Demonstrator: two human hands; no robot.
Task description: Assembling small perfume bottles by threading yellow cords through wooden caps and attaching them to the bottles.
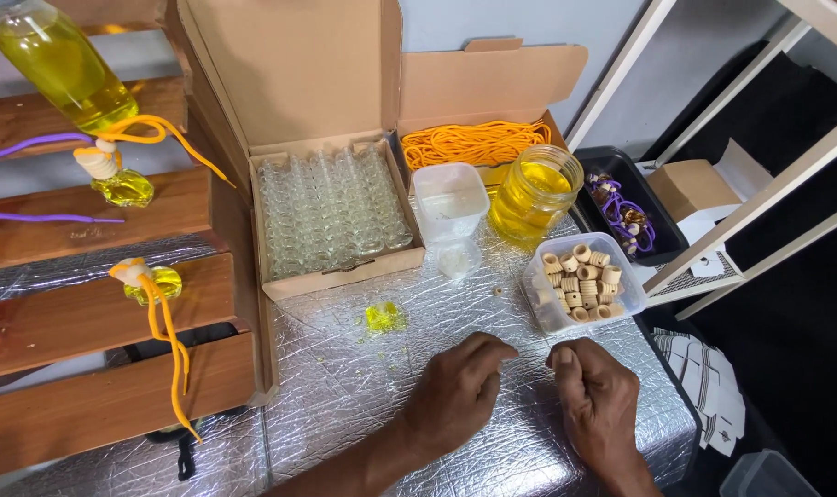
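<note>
My left hand (460,388) and my right hand (595,396) rest close together on the silver foil-covered table (345,387), fingers curled inward. Whether they pinch something small between them I cannot tell. A tiny glass bottle of yellow liquid (383,317) lies on the foil just ahead of my left hand. A clear tub of small wooden corks (581,282) stands ahead of my right hand. Behind it is a glass jar of yellow liquid (535,193).
An open cardboard box of several empty small glass bottles (331,212) stands at the back, beside a box of orange cord (474,143) and two empty clear tubs (449,198). Wooden slats (96,313) on the left hold corked yellow bottles with cords. A black tray (626,216) sits right.
</note>
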